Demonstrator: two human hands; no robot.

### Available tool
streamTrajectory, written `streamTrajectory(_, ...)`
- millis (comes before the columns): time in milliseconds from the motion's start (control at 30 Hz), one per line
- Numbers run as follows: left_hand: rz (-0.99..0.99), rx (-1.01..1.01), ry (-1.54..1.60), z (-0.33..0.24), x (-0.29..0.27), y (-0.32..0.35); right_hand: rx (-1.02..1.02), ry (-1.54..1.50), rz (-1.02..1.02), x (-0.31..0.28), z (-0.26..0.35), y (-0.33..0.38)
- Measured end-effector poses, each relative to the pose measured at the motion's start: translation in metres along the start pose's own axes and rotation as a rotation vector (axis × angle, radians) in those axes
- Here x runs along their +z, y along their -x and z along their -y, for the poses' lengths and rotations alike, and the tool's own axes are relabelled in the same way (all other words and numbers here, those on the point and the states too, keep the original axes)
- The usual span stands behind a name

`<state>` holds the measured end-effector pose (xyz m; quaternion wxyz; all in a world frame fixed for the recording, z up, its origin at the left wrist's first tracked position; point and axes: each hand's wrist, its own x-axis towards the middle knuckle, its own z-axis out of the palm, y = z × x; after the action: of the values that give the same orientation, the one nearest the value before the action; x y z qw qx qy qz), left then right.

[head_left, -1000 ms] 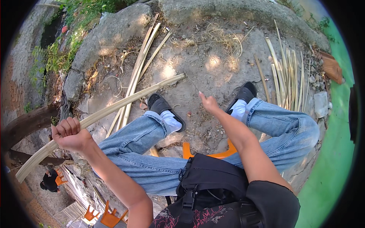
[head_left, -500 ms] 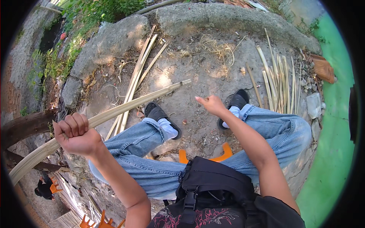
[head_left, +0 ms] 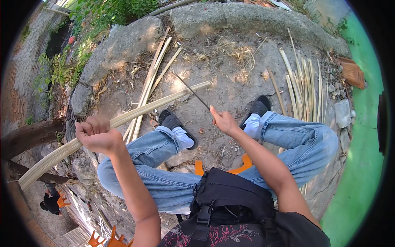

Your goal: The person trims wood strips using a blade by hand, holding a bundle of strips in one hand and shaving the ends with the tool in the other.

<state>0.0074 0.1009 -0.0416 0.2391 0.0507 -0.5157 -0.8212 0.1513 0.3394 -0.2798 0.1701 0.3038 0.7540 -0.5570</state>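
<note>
My left hand, raised over my left knee, is closed around a long pale bamboo strip. The strip slants from the lower left up to the middle of the view. In my right hand, closed in front of my right shin, is a knife with a long thin dark blade, seen nearly edge-on. Its blade crosses the strip near the far end; whether the two touch, I cannot tell. The knife's handle is hidden in my fingers.
Split strips lie beyond my left foot, with another bundle on the right. A stone kerb curves along the far side. Green sheeting covers the right. An orange chair shows beneath me; another person is at lower left.
The strip and my left hand have shifted right and slightly down. My right hand has dropped slightly and turned, so the blade, barely visible before, now shows against the strip.
</note>
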Motion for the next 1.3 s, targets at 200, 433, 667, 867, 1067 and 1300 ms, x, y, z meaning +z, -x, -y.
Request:
streamTrajectory(200,-0.011,0.015,-0.031,-0.001,0.001,-0.003,-0.089,0.111,0.009,0.016,0.006,-0.005)
streamTrajectory(433,-0.082,0.042,-0.076,0.002,0.005,-0.005,-0.158,0.118,0.017,0.032,0.017,0.01)
streamTrajectory(667,-0.02,0.044,-0.071,0.003,0.016,0.004,-0.169,0.08,-0.069,0.027,0.01,-0.004)
streamTrajectory(867,0.048,0.034,-0.028,-0.006,0.018,0.011,-0.22,0.087,-0.033,0.024,0.013,0.009)
streamTrajectory(1067,0.004,0.023,-0.005,-0.007,0.017,0.012,-0.314,0.11,-0.069,0.041,0.034,0.034)
streamTrajectory(1300,-0.062,0.033,-0.055,0.0,0.014,0.008,-0.157,0.098,-0.047,0.034,0.026,0.008)
